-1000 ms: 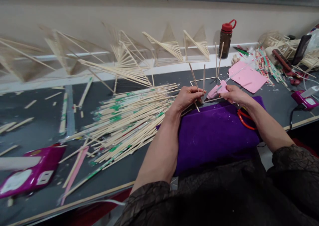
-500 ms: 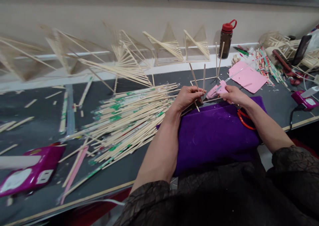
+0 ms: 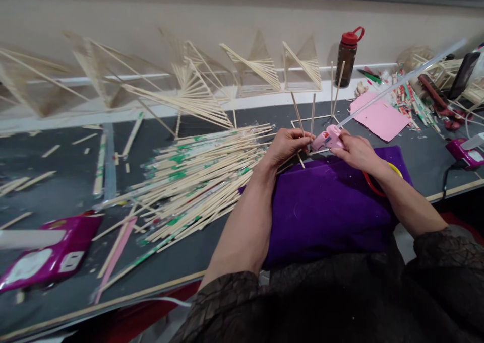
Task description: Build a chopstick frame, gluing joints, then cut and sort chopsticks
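The gun, pink and small, sits in the grasp of the right hand, beyond the far edge of the purple cloth, its nozzle end aimed left at the other hand's fingertips. It looks light and hard-shelled, probably smooth plastic; the handle is the place to hold it, well back from the nozzle, which would be hot if the gun is on. A long clear rod juts from its back toward the far right, likely bendy and apt to swing or catch when the wrist turns. The left hand pinches thin wood between thumb and fingers, at the foot of two near-upright sticks; these seem to belong to the frame that lies just beyond, with another pair of uprights at its far right corner. Exactly which stick the fingers grip, and whether the nozzle touches the wood, is too small to tell. The frame should be very light, stiff along each stick but weak at the joints, so a gentle pinch low down by a corner suits it better than a tug at the tips. The loose pile to the left looks dry and quick to roll.
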Motion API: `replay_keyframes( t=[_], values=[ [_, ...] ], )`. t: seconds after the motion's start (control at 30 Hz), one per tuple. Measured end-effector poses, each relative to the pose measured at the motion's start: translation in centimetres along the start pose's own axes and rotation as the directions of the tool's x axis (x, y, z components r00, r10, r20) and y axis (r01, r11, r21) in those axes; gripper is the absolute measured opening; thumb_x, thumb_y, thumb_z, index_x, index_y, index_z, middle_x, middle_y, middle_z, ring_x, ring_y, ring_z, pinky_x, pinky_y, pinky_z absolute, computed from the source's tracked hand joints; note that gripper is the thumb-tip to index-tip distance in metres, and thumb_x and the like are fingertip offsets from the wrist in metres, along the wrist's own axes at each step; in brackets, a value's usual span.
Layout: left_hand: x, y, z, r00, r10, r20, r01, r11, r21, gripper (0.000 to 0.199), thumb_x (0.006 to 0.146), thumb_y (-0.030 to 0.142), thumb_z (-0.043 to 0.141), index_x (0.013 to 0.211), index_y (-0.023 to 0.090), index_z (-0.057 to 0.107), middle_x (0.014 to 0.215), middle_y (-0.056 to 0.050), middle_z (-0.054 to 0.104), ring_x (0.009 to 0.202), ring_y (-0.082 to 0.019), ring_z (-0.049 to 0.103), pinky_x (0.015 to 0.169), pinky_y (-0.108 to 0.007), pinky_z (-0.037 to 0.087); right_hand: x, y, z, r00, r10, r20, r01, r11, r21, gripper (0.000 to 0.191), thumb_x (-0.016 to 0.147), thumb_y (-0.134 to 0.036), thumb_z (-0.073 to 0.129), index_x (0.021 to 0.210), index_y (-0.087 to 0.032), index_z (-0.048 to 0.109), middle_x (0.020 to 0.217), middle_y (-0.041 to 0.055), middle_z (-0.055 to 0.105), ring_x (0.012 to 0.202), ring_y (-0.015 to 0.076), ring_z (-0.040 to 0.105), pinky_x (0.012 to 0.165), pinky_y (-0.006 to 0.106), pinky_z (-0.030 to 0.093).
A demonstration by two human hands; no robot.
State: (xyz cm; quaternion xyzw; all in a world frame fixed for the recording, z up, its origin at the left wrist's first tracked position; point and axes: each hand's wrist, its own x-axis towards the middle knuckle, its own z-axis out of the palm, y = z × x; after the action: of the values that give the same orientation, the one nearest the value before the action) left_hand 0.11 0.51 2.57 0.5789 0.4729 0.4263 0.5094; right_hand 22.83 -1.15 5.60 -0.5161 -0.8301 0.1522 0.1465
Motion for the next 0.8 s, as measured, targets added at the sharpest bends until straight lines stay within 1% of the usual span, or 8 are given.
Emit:
replay_keyframes(
  t=[0.17,0.27,0.37,0.43,0.53,0.6,0.8],
  values=[
    [-0.1,0.2,0.0,1.0,0.01,0.008,-0.01,0.999,0.04,0.021,0.068,0.029,0.071,0.08,0.014,0.077,0.062,-0.003,0.065,0.053,-0.01,0.054,0.055,-0.025,0.041,0.4,0.0,0.2,0.997,0.077,0.018,-0.077,0.996,0.035,0.032,0.085,-0.037,0.062,0.109,-0.017,0.056,0.088,0.01,0.065,0.08,0.0229,0.058,0.065,0.03,0.034],
    [-0.3,0.3,0.0,1.0,0.008,0.013,-0.009,0.999,0.046,0.023,0.068,0.031,0.071,0.082,0.014,0.077,0.062,-0.002,0.065,0.054,-0.01,0.054,0.056,-0.026,0.042,0.4,0.0,0.2,0.997,0.075,0.024,-0.076,0.997,0.033,0.03,0.085,-0.036,0.06,0.108,-0.017,0.057,0.087,0.0098,0.065,0.078,0.0221,0.057,0.064,0.03,0.033],
    [-0.3,0.2,0.1,1.0,-0.008,0.014,0.008,1.0,0.012,0.023,0.067,0.031,0.072,0.082,0.014,0.076,0.066,-0.003,0.067,0.054,-0.01,0.055,0.056,-0.026,0.043,0.2,0.2,-0.2,0.998,0.064,0.025,-0.065,0.997,0.05,0.025,0.085,-0.035,0.061,0.102,-0.017,0.058,0.084,0.0086,0.063,0.075,0.0208,0.055,0.064,0.03,0.033],
    [-0.2,0.2,0.1,1.0,-0.019,0.008,0.019,1.0,-0.005,0.022,0.066,0.03,0.072,0.081,0.014,0.076,0.07,-0.004,0.068,0.054,-0.01,0.055,0.057,-0.026,0.044,0.1,0.5,-0.5,0.998,0.07,0.005,-0.07,0.995,0.066,0.023,0.084,-0.035,0.061,0.099,-0.017,0.059,0.082,0.0074,0.062,0.073,0.0197,0.054,0.063,0.03,0.032],
    [-0.2,0.1,0.1,1.0,-0.021,0.003,0.021,1.0,-0.016,0.021,0.066,0.029,0.072,0.08,0.014,0.076,0.075,-0.006,0.07,0.054,-0.009,0.054,0.056,-0.026,0.045,0.2,1.2,-0.8,0.991,0.122,-0.048,-0.117,0.989,0.092,0.023,0.085,-0.037,0.06,0.097,-0.017,0.058,0.08,0.0063,0.06,0.07,0.0185,0.051,0.062,0.03,0.03],
    [-0.2,0.2,0.1,1.0,-0.016,0.006,0.016,1.0,-0.014,0.021,0.066,0.029,0.072,0.081,0.014,0.076,0.075,-0.006,0.069,0.054,-0.009,0.053,0.056,-0.026,0.045,0.3,1.4,-0.7,0.987,0.148,-0.059,-0.141,0.984,0.106,0.022,0.085,-0.037,0.061,0.093,-0.017,0.057,0.079,0.0056,0.059,0.069,0.0177,0.05,0.061,0.029,0.029],
    [-0.2,0.2,0.1,1.0,-0.015,0.012,0.015,1.0,0.003,0.024,0.066,0.031,0.073,0.082,0.013,0.076,0.073,-0.005,0.068,0.055,-0.009,0.054,0.057,-0.027,0.045,0.8,1.2,0.2,0.989,0.149,0.019,-0.15,0.963,0.224,0.016,0.082,-0.032,0.06,0.086,-0.019,0.054,0.073,0.0028,0.056,0.067,0.0162,0.05,0.06,0.028,0.031]
  ],
)
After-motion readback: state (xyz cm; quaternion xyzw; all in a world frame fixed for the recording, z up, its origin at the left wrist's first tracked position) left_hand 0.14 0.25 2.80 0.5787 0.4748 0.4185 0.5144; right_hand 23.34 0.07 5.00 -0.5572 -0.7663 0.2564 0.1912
